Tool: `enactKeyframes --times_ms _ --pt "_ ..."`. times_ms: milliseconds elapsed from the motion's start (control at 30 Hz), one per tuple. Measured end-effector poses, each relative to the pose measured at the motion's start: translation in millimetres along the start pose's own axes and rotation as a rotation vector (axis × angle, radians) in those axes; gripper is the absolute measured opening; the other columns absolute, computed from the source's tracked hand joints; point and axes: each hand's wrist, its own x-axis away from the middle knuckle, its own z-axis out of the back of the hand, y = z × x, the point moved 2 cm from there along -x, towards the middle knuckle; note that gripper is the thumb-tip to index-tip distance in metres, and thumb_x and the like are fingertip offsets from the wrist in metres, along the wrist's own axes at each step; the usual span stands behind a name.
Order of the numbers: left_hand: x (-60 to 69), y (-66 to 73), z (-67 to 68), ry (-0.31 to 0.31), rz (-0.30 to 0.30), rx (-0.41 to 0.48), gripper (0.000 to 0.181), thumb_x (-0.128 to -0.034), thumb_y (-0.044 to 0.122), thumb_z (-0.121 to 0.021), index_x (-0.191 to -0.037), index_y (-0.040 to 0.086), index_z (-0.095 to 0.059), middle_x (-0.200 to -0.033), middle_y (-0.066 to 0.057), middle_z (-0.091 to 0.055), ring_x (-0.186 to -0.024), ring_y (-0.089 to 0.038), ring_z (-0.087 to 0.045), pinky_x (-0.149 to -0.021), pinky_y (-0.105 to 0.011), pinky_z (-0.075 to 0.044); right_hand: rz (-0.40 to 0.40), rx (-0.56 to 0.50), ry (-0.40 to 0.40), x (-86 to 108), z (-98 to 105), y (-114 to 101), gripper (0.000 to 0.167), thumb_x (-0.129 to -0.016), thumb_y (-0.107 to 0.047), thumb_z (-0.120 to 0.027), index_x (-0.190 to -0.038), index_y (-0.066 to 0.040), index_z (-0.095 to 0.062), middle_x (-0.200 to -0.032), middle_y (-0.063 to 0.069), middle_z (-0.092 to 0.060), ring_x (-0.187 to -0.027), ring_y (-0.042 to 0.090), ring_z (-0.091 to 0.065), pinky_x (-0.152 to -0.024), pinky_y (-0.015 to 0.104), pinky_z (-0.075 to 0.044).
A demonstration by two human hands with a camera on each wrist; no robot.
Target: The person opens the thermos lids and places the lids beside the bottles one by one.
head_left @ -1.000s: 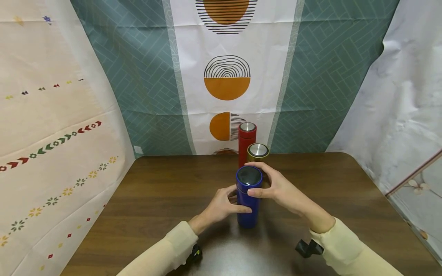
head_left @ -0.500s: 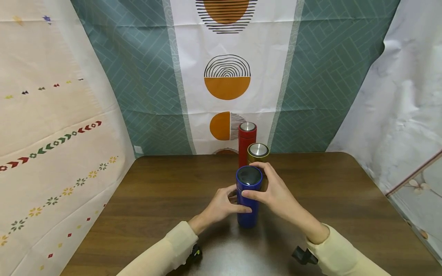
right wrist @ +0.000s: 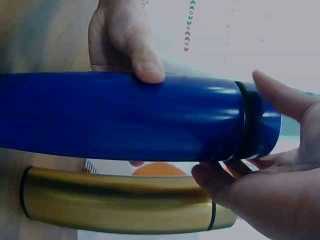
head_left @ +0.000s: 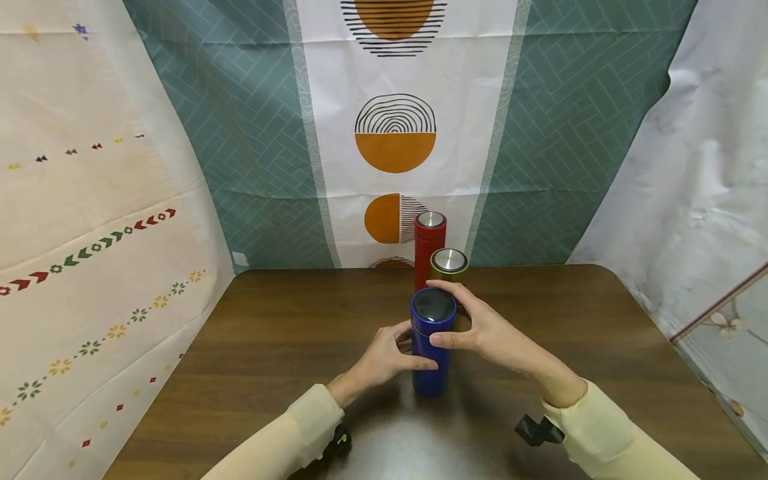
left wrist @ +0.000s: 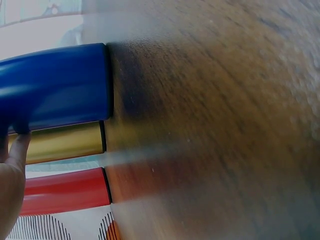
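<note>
A blue thermos flask (head_left: pixel 430 379) stands upright on the wooden table, its cap (right wrist: pixel 265 122) marked off from the body by a dark ring. My left hand (head_left: pixel 384 360) grips the body from the left; its thumb lies across the front in the right wrist view. From the right, my right hand (head_left: pixel 486 333) holds the cap end, thumb on the near side and fingers round the far side. The flask hides part of the fingers of both hands. Close behind it stands a gold thermos flask (right wrist: pixel 120 200), and farther back a red thermos flask (left wrist: pixel 70 192).
The brown wooden table (head_left: pixel 288 333) extends to both sides of the flasks. A patterned curtain (head_left: pixel 258 133) hangs behind its far edge, with light cloths (head_left: pixel 72 200) at the sides. A dark wrist device (head_left: pixel 539 430) sits at the right cuff.
My right hand turned round the cap, its thumb sliding left half a second ago and now back to the right. The left hand and all three flasks stay in place.
</note>
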Motion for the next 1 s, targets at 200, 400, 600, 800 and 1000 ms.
enactKeyframes --times_ms 200,400,600,800,1000 --pt "0.1 -0.6 -0.5 0.005 -0.008 0.009 0.067 -0.0842 0.026 -0.090 -0.144 0.019 -0.061 -0.136 0.003 -0.069 -0.121 -0.014 -0.067 -0.105 -0.036 -0.052 0.027 0.068 0.206 1.9 -15 1 0.090 -0.086 -0.029 -0.088 -0.158 -0.016 -0.035 -0.149 0.010 -0.046 -0.138 0.035 -0.049 -0.112 0.066 -0.039" --pt "-0.4 -1.7 -0.3 0.002 -0.005 -0.005 0.066 -0.0847 0.025 -0.089 -0.144 0.021 -0.061 -0.137 0.006 -0.068 -0.123 -0.013 -0.066 -0.107 -0.040 -0.051 -0.017 0.056 0.302 2.6 -24 2 0.086 -0.083 -0.029 -0.089 -0.151 -0.012 -0.040 -0.147 0.014 -0.049 -0.137 0.035 -0.049 -0.114 0.067 -0.036" --pt "-0.6 -1.6 -0.1 -0.004 -0.006 -0.008 0.066 -0.0855 0.025 -0.089 -0.145 0.021 -0.060 -0.137 0.005 -0.068 -0.122 -0.014 -0.067 -0.107 -0.042 -0.051 -0.002 0.045 0.263 1.7 -20 3 0.077 -0.085 -0.027 -0.088 -0.147 -0.012 -0.044 -0.142 0.014 -0.052 -0.133 0.035 -0.052 -0.112 0.064 -0.040" --pt "-0.9 -2.5 0.4 0.002 -0.008 -0.008 0.066 -0.0841 0.025 -0.090 -0.144 0.020 -0.061 -0.137 0.004 -0.069 -0.122 -0.014 -0.067 -0.107 -0.040 -0.051 0.009 -0.051 0.085 -0.5 -6 5 0.070 -0.092 -0.026 -0.081 -0.151 -0.015 -0.045 -0.150 0.014 -0.050 -0.142 0.040 -0.045 -0.113 0.065 -0.038" --pt "-0.9 -1.5 0.6 0.001 -0.004 -0.011 0.067 -0.0841 0.028 -0.090 -0.144 0.020 -0.061 -0.137 0.004 -0.068 -0.122 -0.014 -0.067 -0.107 -0.041 -0.051 -0.030 -0.103 -0.010 -0.9 1 4 0.074 -0.094 -0.029 -0.079 -0.156 -0.020 -0.041 -0.155 0.014 -0.046 -0.146 0.041 -0.039 -0.113 0.066 -0.038"
